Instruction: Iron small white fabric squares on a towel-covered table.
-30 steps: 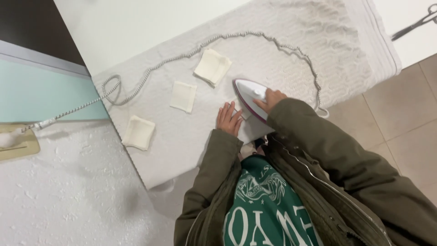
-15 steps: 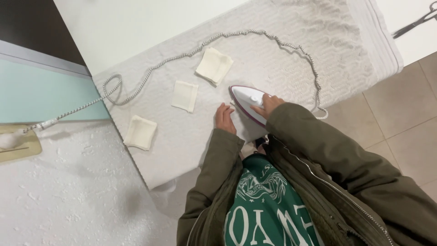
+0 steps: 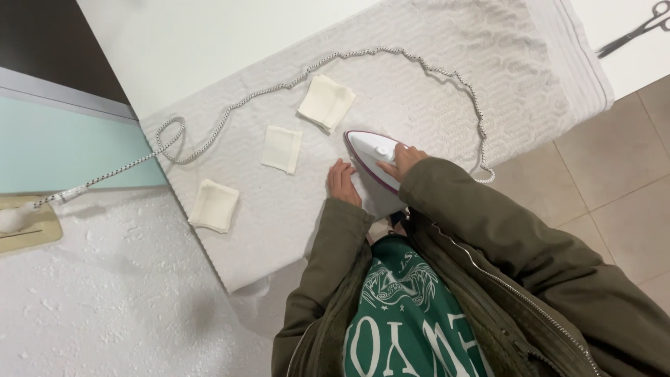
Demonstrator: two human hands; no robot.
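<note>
- the right hand (image 3: 399, 159) sits just right of the frame's centre, fingers wrapped over the top of a white iron (image 3: 373, 159) with a purple edge — it holds the iron by its handle, and the iron's tip points toward the upper left of the frame.
- the left hand (image 3: 343, 183) lies just left of the iron, palm down and fingers fairly flat on the white padded cover (image 3: 447, 91); it touches or nearly touches the iron's side, and whether it pins a piece of cloth beneath it cannot be told.
- the iron rests on the cover near its lower edge, at the middle of the frame.
- three small cream fabric squares lie on the cover to the left of the iron: one (image 3: 326, 102) above it toward the upper centre, one (image 3: 282, 149) at centre left, one (image 3: 213, 205) lower left near the cover's edge. all three lie apart from both hands.
- a braided grey-white cord (image 3: 447, 77) arcs from the right of the iron up across the cover, then runs left, loops once, and ends at a plug on the far left of the frame.
- a pair of scissors (image 3: 634, 29) lies in the upper right corner — well apart from the hands.
- both arms wear olive jacket sleeves (image 3: 488, 230) over a green top.
</note>
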